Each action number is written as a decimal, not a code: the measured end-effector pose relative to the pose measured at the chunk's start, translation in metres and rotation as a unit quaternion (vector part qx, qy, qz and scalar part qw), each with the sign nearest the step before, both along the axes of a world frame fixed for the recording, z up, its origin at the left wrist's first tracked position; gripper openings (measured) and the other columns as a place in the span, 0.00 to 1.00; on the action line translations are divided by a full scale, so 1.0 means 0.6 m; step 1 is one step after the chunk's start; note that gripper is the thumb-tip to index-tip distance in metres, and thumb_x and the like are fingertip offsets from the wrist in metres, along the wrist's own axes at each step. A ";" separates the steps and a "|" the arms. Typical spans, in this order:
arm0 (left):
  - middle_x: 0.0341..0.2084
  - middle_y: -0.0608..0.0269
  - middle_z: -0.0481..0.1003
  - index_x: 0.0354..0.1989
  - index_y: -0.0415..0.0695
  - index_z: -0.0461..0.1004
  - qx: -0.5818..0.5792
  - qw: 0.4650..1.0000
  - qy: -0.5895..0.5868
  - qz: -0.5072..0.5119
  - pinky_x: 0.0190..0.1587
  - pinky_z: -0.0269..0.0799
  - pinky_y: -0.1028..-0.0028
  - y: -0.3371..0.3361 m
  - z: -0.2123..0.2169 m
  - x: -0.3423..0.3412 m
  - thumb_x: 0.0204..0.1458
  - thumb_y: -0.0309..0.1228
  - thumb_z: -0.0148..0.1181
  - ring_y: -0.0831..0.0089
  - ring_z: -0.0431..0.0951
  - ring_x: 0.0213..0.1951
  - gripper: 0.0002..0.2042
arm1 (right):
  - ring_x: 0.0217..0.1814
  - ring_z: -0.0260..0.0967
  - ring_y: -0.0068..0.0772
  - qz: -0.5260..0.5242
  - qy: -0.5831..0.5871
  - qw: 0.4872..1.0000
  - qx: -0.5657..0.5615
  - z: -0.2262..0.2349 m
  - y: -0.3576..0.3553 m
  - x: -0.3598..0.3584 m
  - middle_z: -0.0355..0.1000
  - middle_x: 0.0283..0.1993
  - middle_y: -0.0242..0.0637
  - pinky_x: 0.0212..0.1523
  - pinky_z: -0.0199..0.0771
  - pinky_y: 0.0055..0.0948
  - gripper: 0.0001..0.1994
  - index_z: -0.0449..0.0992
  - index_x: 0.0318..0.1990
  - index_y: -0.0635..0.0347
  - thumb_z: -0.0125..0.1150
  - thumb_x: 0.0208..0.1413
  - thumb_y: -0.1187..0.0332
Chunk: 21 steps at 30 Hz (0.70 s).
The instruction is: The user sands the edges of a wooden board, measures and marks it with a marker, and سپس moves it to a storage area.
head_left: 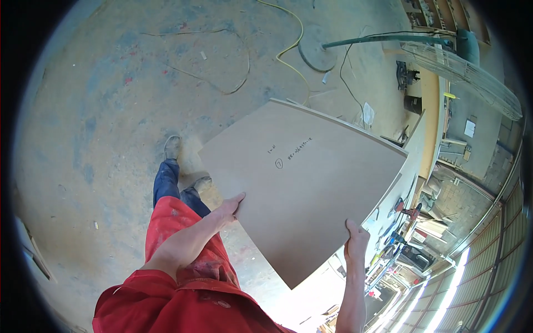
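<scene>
A large flat tan board (pixel 300 188) with handwriting on its face is held out in front of me, tilted across the view. My left hand (pixel 230 207) is closed on its left edge, thumb lying on the face and fingers out of sight beneath. On the right edge, my right hand (pixel 356 240) grips the board the same way, its thumb at the rim. A raised strip (pixel 344 125) runs along the board's far edge. The underside is hidden.
Right of the board, a workbench (pixel 388 205) carries a red drill (pixel 411 212) and several other tools. A large fan (pixel 463 72) on a green pole (pixel 383 40) reaches over from the far right. A yellow hose (pixel 294 50) and cables cross the stained concrete floor (pixel 105 111).
</scene>
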<state>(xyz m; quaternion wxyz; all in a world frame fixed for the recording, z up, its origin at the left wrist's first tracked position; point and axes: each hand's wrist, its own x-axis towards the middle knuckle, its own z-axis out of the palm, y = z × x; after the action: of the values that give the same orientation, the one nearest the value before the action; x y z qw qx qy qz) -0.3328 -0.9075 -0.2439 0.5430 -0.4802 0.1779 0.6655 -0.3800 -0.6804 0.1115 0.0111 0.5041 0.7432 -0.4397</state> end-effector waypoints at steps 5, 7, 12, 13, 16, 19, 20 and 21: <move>0.41 0.65 0.79 0.50 0.46 0.74 0.024 0.993 0.016 -0.117 0.40 0.77 0.64 -0.013 0.018 -0.017 0.58 0.49 0.57 0.73 0.80 0.40 0.21 | 0.35 0.75 0.29 -0.011 0.016 1.000 -0.006 -0.047 0.013 0.030 0.76 0.37 0.43 0.37 0.75 0.26 0.11 0.76 0.37 0.75 0.62 0.57 0.71; 0.40 0.66 0.79 0.50 0.48 0.75 0.023 0.993 0.017 -0.115 0.39 0.76 0.66 -0.020 0.017 -0.016 0.58 0.50 0.58 0.74 0.80 0.38 0.21 | 0.35 0.74 0.29 -0.004 -0.006 1.000 -0.002 -0.070 0.019 0.032 0.76 0.37 0.42 0.36 0.75 0.26 0.10 0.76 0.37 0.75 0.62 0.57 0.71; 0.39 0.67 0.79 0.49 0.48 0.75 0.000 0.987 0.014 -0.159 0.40 0.77 0.65 -0.032 0.029 -0.027 0.57 0.51 0.58 0.74 0.80 0.39 0.21 | 0.31 0.73 0.26 0.008 -0.021 1.000 0.005 -0.100 0.002 0.041 0.75 0.32 0.38 0.30 0.73 0.24 0.11 0.77 0.36 0.72 0.64 0.57 0.69; 0.39 0.66 0.79 0.48 0.48 0.75 -0.005 0.986 0.014 -0.166 0.40 0.77 0.65 -0.031 0.034 -0.027 0.57 0.51 0.58 0.74 0.80 0.39 0.20 | 0.29 0.72 0.25 0.006 -0.006 1.000 0.003 -0.101 0.000 0.045 0.75 0.31 0.37 0.29 0.72 0.24 0.11 0.77 0.35 0.71 0.64 0.56 0.68; 0.39 0.66 0.79 0.47 0.48 0.75 -0.016 0.982 0.019 -0.188 0.40 0.77 0.65 -0.035 0.049 -0.026 0.57 0.51 0.57 0.74 0.80 0.39 0.20 | 0.25 0.70 0.24 0.029 -0.079 0.996 0.023 -0.100 0.005 0.065 0.73 0.27 0.35 0.25 0.70 0.23 0.12 0.77 0.32 0.70 0.66 0.55 0.66; 0.36 0.65 0.78 0.45 0.48 0.75 0.056 0.980 -0.002 -0.191 0.40 0.77 0.65 -0.039 0.071 -0.018 0.57 0.48 0.59 0.74 0.80 0.37 0.17 | 0.22 0.68 0.23 0.032 -0.110 0.992 0.055 -0.097 0.010 0.083 0.72 0.23 0.33 0.22 0.67 0.23 0.14 0.77 0.28 0.69 0.67 0.54 0.64; 0.36 0.65 0.78 0.45 0.48 0.75 0.058 0.978 0.001 -0.198 0.40 0.77 0.65 -0.040 0.079 -0.015 0.57 0.48 0.59 0.74 0.80 0.37 0.17 | 0.21 0.67 0.23 0.031 -0.105 0.991 0.071 -0.098 0.008 0.084 0.71 0.21 0.32 0.21 0.66 0.24 0.15 0.76 0.25 0.68 0.67 0.54 0.62; 0.35 0.66 0.77 0.44 0.49 0.75 0.069 0.970 0.022 -0.233 0.39 0.77 0.65 -0.046 0.083 -0.004 0.57 0.47 0.59 0.74 0.79 0.35 0.16 | 0.19 0.66 0.23 0.032 -0.100 0.991 0.082 -0.101 0.001 0.083 0.70 0.20 0.32 0.20 0.65 0.25 0.17 0.76 0.23 0.67 0.68 0.53 0.61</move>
<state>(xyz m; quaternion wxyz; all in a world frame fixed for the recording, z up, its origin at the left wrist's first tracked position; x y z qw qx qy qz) -0.3354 -0.9352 -0.1943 0.7109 -0.3722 0.2505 0.5416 -0.3304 -0.6800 0.0506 0.0587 0.5207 0.7876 -0.3242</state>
